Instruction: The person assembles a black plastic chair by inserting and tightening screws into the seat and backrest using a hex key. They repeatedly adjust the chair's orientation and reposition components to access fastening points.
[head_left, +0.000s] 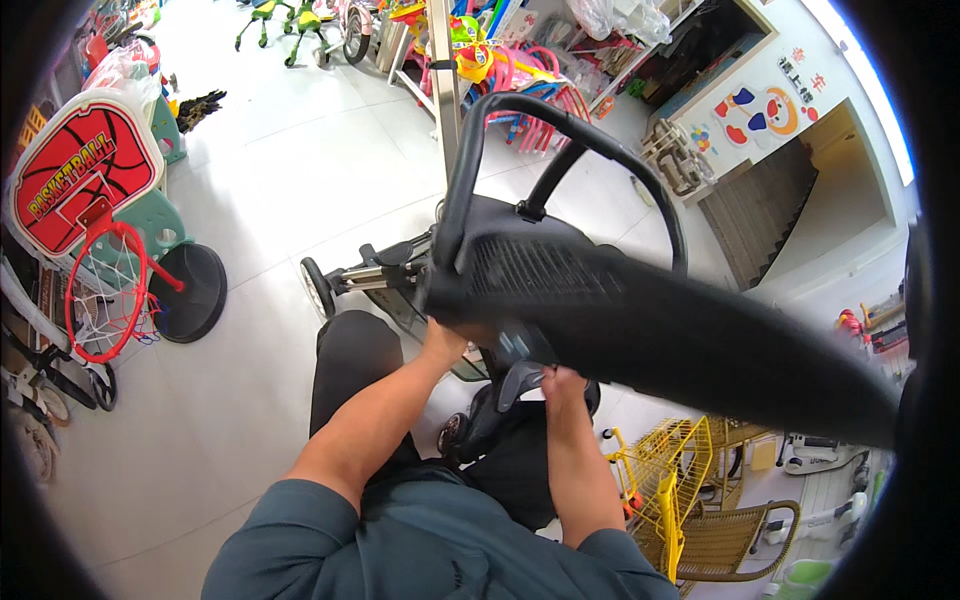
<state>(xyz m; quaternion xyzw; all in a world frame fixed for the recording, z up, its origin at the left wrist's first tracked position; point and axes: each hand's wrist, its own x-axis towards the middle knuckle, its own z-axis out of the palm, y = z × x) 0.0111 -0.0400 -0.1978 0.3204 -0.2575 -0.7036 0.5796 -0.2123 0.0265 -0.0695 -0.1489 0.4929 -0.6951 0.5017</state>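
Note:
A black stroller (600, 300) stands in front of me, its long padded seat tilted across toward the right. A curved black bumper bar (590, 130) rises from the seat's far end. My left hand (446, 341) reaches in under the seat's near-left edge, and its fingers are hidden there. My right hand (563, 384) is closed beneath the seat, its fingers at a dark grey curved plastic part (520, 384). Below the seat, part of the metal frame (385, 268) shows, with a front wheel (318, 287) at left and another wheel (453, 432) between my legs.
At left stands a toy basketball hoop (108, 290) with a red backboard (85, 175) and round black base (192, 293). A yellow toy cart (665, 470) and a wicker chair (720, 540) are close on my right. A metal post (445, 90) rises beyond the stroller; stairs (765, 215) lie far right.

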